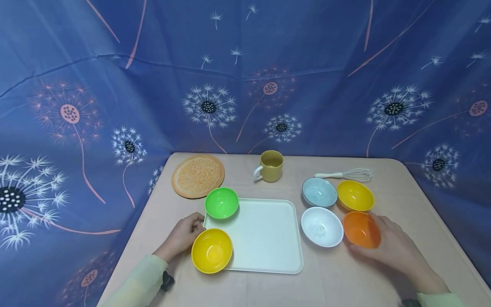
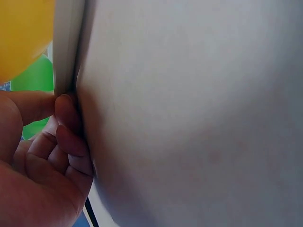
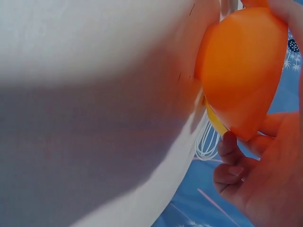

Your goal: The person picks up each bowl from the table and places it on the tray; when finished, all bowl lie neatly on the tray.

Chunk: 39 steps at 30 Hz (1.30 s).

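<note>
My left hand (image 1: 183, 235) pinches the left rim of a white rectangular tray (image 1: 266, 238), with curled fingertips at its edge in the left wrist view. A green bowl (image 1: 221, 204) sits over the tray's far left corner, and a yellow bowl (image 1: 212, 250) over its near left corner. On the right, my right hand (image 1: 399, 247) grips an orange bowl (image 1: 360, 230) by its sides, thumb near and fingers far. In the right wrist view the orange bowl (image 3: 241, 71) looks tilted; that camera is turned, so I cannot tell whether it is lifted.
Beside the orange bowl stand a white bowl (image 1: 322, 227), a light blue bowl (image 1: 319, 192) and another yellow bowl (image 1: 355, 195). Behind them lies a whisk (image 1: 345, 175). An olive mug (image 1: 271, 166) and a round pizza-like board (image 1: 198, 176) are at the back, before a blue patterned cloth (image 1: 245, 85).
</note>
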### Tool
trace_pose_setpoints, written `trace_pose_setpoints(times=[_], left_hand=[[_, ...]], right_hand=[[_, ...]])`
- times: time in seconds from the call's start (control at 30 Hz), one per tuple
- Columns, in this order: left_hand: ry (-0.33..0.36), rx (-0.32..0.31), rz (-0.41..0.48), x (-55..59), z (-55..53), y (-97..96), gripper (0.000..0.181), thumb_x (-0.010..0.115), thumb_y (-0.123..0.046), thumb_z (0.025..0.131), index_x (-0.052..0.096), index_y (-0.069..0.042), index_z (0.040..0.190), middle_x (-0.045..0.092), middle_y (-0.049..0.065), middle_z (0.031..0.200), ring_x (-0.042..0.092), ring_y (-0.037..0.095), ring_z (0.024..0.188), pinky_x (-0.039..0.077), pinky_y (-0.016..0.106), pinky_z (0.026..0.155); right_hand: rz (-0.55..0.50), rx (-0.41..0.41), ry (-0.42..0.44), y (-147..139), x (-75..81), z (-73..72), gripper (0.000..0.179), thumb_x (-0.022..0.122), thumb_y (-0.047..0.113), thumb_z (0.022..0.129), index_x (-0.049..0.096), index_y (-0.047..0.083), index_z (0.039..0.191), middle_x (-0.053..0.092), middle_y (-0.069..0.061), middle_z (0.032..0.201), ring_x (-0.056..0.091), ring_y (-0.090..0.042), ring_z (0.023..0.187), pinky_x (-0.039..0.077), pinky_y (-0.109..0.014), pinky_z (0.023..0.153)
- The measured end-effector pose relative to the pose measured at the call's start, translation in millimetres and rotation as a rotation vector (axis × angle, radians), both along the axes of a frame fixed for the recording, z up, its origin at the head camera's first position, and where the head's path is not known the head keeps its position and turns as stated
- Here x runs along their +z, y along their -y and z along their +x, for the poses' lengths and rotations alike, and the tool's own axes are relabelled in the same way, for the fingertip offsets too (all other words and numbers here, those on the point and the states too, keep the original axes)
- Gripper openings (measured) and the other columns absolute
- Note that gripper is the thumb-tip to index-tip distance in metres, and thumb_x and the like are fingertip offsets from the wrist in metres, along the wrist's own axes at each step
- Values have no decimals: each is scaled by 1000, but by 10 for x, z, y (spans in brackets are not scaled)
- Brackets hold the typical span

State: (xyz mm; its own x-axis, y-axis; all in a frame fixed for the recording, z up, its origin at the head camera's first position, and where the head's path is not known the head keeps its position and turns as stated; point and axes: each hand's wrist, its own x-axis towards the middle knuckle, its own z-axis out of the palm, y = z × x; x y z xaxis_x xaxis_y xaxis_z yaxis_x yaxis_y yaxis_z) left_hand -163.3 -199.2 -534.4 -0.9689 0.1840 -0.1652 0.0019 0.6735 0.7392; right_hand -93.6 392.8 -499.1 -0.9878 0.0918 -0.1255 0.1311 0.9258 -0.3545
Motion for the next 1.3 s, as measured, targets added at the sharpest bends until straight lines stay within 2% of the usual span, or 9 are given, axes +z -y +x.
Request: trace_pose_setpoints(times=[0.27,0.63,0.83,1.03,1.3], left_hand=[[-7,-8,-7,-1,-5,4,23,69,-5,97,66,-8,120,59,-3,75,53,16,72,44,30,67],[2,-3,5,22,0,6,24,68,-3,95,67,-8,119,59,-3,74,53,16,71,43,29,64],[10,1,9,28,-2,8,25,69,-4,95,66,-8,120,59,-2,74,53,16,70,42,28,62],[10,0,14,17,-13,19,24,69,-6,96,66,-8,120,60,-2,76,54,16,71,43,27,63],[25,13,8,4,-23,22,24,71,-7,96,66,-10,120,60,-2,76,55,17,71,43,27,62]], right_hand=[[-23,-29,12,-17,141,-5,125,81,82,64,41,1,151,54,-27,131,55,-42,107,45,-75,85],[31,54,-48,17,497,-72,128,80,82,66,37,-3,151,50,-31,133,54,-47,109,44,-76,86],[0,101,-108,115,609,-162,118,82,77,68,42,0,148,52,-27,133,54,-45,113,44,-75,87],[-9,178,-206,291,688,-267,115,85,72,70,43,2,151,53,-24,137,53,-46,118,41,-76,91],[-23,279,-259,689,742,-473,119,85,72,70,40,1,155,49,-21,148,49,-43,126,42,-74,94]])
